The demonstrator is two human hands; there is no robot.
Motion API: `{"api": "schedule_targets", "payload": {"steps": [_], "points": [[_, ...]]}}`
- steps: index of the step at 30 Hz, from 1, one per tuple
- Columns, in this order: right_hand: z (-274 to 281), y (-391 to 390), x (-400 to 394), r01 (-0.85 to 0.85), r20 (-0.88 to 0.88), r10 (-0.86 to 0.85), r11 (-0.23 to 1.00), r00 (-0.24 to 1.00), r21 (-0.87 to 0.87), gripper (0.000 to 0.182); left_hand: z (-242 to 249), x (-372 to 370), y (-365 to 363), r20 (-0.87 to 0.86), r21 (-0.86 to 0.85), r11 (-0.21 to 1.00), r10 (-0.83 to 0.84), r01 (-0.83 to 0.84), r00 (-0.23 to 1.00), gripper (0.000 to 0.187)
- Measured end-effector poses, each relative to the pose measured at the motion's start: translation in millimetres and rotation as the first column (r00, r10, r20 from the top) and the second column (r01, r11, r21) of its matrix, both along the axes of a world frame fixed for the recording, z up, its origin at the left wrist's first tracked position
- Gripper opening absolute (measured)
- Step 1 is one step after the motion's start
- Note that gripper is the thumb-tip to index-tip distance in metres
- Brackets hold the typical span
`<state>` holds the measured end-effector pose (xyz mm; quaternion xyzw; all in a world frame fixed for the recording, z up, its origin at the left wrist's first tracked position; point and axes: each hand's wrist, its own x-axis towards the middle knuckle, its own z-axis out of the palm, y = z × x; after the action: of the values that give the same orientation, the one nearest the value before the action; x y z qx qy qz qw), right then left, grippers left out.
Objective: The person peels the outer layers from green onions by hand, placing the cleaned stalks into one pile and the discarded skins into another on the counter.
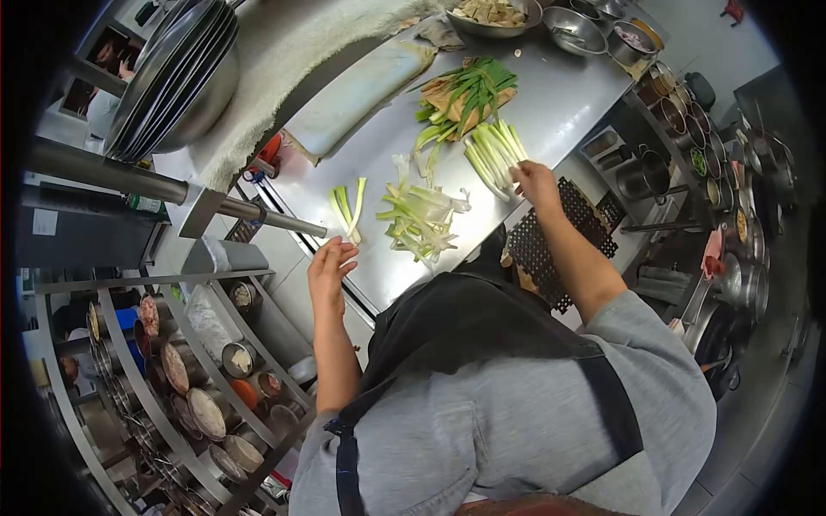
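Observation:
On the steel table (568, 103), a few pale green leek stalks (347, 211) lie at the left edge. My left hand (330, 268) is just below their ends, fingers apart and holding nothing. A pile of loose leek peelings (422, 215) lies in the middle. To its right is a bundle of trimmed leek stalks (492, 156). The fingers of my right hand (537, 184) are curled against the bundle's right side, closed at the stalks; the fingertips are partly hidden. Behind, leek greens (477, 90) rest on brown wrapping.
A long whitish board (361, 99) lies along the table's far left side. Metal bowls (575, 33) stand at the back. A steel pipe (275, 218) ends close to my left hand. Stacked woks (185, 86) and a rack of pots (206, 413) are on the left.

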<state>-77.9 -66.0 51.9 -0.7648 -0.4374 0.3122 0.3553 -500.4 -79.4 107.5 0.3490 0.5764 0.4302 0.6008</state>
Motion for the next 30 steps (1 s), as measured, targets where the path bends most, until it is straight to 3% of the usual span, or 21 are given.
{"api": "schedule_targets", "payload": {"steps": [2,4,5,6,7,8,10,11,13,16,20,22,23,24,25,26,28,30], "points": [[-19.8,11.5,13.0,-0.005,0.287,0.007,1.000,0.958,-0.007,0.030,-4.0,7.7,6.3,-0.141,-0.030,0.996,-0.082,0.078,0.987,0.040],[-24.5,18.8,11.8,-0.063,0.415,0.051,0.998,0.909,0.015,0.031,-36.2,5.6,16.8,-0.314,-0.014,0.989,-0.146,0.149,0.938,0.040],[-29.5,18.0,12.2,-0.091,0.465,0.043,0.993,0.884,0.081,0.031,-74.6,-5.5,27.3,-0.521,0.037,0.976,-0.165,0.215,0.837,0.035],[-32.7,20.7,10.0,-0.118,0.515,0.024,0.982,0.857,0.151,0.030,-69.1,-2.6,30.2,-0.651,0.031,0.967,-0.173,0.253,0.739,0.034],[-26.6,22.8,1.6,-0.142,0.504,0.047,0.978,0.863,0.152,0.030,-63.5,6.1,32.4,-0.762,0.018,0.956,-0.177,0.294,0.623,0.033],[-14.0,18.7,-5.4,-0.135,0.424,0.062,0.981,0.903,0.143,0.029,-66.3,7.8,36.2,-0.767,0.015,0.962,-0.163,0.271,0.621,0.033],[1.1,6.3,-18.2,-0.146,0.344,0.094,0.981,0.934,0.127,0.028,-75.0,11.8,40.9,-0.890,0.050,0.949,-0.099,0.313,0.445,0.028],[6.6,-0.4,-26.3,-0.186,0.293,0.137,0.972,0.946,0.146,0.027,-76.2,15.9,43.6,-0.890,0.050,0.953,-0.092,0.297,0.447,0.028],[7.8,-13.9,-39.1,-0.280,0.233,0.235,0.942,0.944,0.186,0.025,-76.8,24.1,49.6,-0.967,0.037,0.942,-0.050,0.332,0.250,0.022],[9.2,-30.7,-60.5,-0.426,0.232,0.380,0.884,0.895,0.195,0.025,-87.9,27.9,60.3,-0.976,0.056,0.950,-0.012,0.306,0.216,0.017],[19.4,-38.8,-82.2,-0.458,0.104,0.448,0.881,0.888,0.121,0.026,-86.5,27.1,64.7,-0.971,0.031,0.950,-0.045,0.311,0.235,0.016],[26.4,-37.5,-92.1,-0.475,0.057,0.472,0.871,0.880,0.126,0.027,-85.1,23.8,63.7,-0.877,0.122,0.954,-0.025,0.272,0.481,0.017],[29.2,-34.1,-96.8,-0.477,-0.026,0.483,0.871,0.875,0.116,0.028,-76.9,25.5,59.7,-0.878,0.122,0.951,-0.031,0.285,0.477,0.017],[34.7,-30.1,-100.9,-0.476,-0.106,0.486,0.873,0.868,0.106,0.029,-58.8,30.9,53.1,-0.664,0.088,0.970,-0.111,0.225,0.740,0.019],[48.2,-25.3,-107.4,-0.467,-0.201,0.478,0.879,0.855,0.100,0.031,-42.6,37.9,45.6,-0.365,0.027,0.983,-0.159,0.182,0.917,0.020],[56.0,-19.4,-113.1,-0.450,-0.195,0.461,0.888,0.866,0.098,0.031,-30.8,45.0,37.8,-0.359,0.030,0.979,-0.177,0.201,0.916,0.020],[68.6,-5.1,-123.7,-0.363,-0.517,0.387,0.919,0.763,0.153,0.033,-10.6,55.8,22.4,-0.002,0.026,0.956,-0.294,0.294,0.956,0.018],[81.9,7.0,-133.2,-0.324,-0.609,0.356,0.931,0.709,0.168,0.031,2.0,67.8,10.6,0.093,0.041,0.936,-0.351,0.349,0.932,0.017]]}}
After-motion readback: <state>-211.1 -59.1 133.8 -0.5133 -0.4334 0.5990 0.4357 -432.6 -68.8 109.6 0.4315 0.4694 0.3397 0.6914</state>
